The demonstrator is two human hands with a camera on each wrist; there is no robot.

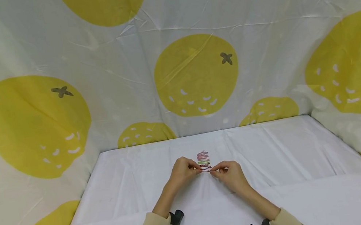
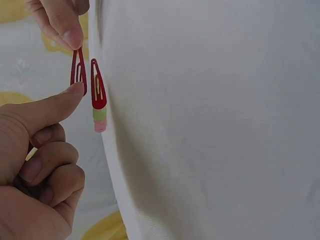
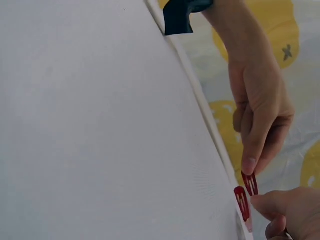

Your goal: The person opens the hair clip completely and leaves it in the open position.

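A red snap hair clip (image 2: 78, 72) is stretched between both hands. At its wide end, my left hand (image 1: 182, 171) pinches it with thumb and finger. The narrow end is pinched by my right hand (image 1: 230, 174). Just beyond the held clip, a column of similar clips lies on the white cloth: a red hair clip (image 2: 98, 90) nearest, then green clips (image 1: 202, 162), then pink clips (image 1: 203, 155) farthest away. In the right wrist view, the held clip sits beside the lying red one, slightly apart from it.
A white cloth (image 1: 126, 191) with folds covers the table. Behind and at the sides hangs a pale curtain (image 1: 124, 81) printed with yellow lemons. Black wrist cameras (image 1: 177, 217) sit at both cuffs.
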